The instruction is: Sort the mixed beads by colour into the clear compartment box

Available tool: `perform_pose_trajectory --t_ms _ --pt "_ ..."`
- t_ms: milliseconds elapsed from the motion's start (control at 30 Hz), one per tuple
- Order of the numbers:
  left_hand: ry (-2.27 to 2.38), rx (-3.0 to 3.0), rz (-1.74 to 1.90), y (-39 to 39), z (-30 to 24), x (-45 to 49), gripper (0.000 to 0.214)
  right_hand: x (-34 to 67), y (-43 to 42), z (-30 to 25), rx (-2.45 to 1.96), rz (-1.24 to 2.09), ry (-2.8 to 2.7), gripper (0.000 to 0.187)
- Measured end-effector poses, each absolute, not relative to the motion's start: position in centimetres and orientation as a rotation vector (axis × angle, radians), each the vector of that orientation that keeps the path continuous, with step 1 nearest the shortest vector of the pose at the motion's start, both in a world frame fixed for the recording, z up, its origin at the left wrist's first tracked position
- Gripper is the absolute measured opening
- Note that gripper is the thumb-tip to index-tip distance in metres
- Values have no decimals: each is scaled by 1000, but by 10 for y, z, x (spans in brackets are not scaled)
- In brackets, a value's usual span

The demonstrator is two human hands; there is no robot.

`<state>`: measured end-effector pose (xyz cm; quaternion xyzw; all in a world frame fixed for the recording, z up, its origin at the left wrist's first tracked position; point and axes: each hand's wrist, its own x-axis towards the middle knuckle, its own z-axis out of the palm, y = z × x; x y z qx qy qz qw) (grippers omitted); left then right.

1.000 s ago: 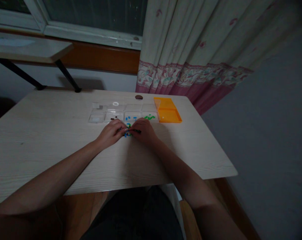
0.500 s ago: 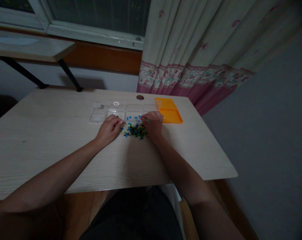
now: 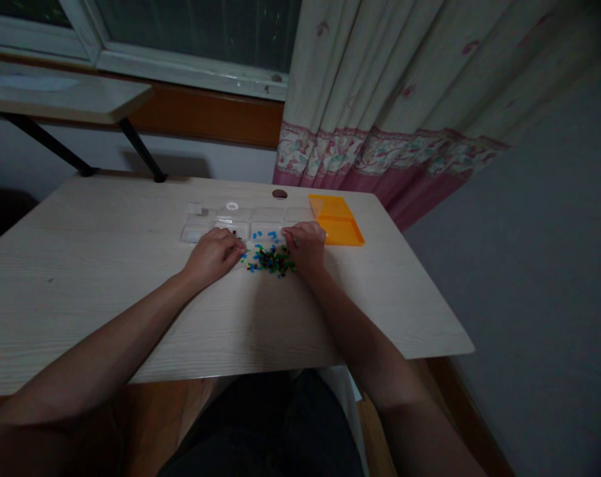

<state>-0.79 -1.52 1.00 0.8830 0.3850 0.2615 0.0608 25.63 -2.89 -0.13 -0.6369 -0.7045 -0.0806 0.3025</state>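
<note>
A small heap of blue, green and dark beads (image 3: 270,259) lies on the pale wooden table (image 3: 106,278). Behind it sits a clear compartment tray (image 3: 220,215) holding a few blue beads in one cell. My left hand (image 3: 215,252) rests at the heap's left edge, fingers curled over the tray's near rim. My right hand (image 3: 306,244) sits at the heap's right edge with fingers pinched together near the tray's right cells. What either hand holds is too small to see.
An orange lid (image 3: 336,220) lies right of the clear tray. A round cable hole (image 3: 279,194) is at the table's back edge. A curtain (image 3: 380,99) hangs behind, a window and a second small table (image 3: 56,99) at back left.
Both hands lay together over the beads a second ago. They have since parted to either side and shifted towards the tray, uncovering the heap.
</note>
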Motion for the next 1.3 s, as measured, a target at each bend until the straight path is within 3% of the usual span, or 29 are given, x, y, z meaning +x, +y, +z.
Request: perform_pose_trajectory --t_ms 400,833,1300 --pt "1137 2713 628 -16 5 -8 17 255 -31 1 -1679 -172 -1893 27" --pt "1163 2520 800 -22 9 0 13 253 -34 5 -1630 -166 -1913 27" --pt "1026 1779 983 -21 -7 9 34 230 -53 4 -1265 -142 -2237 21"
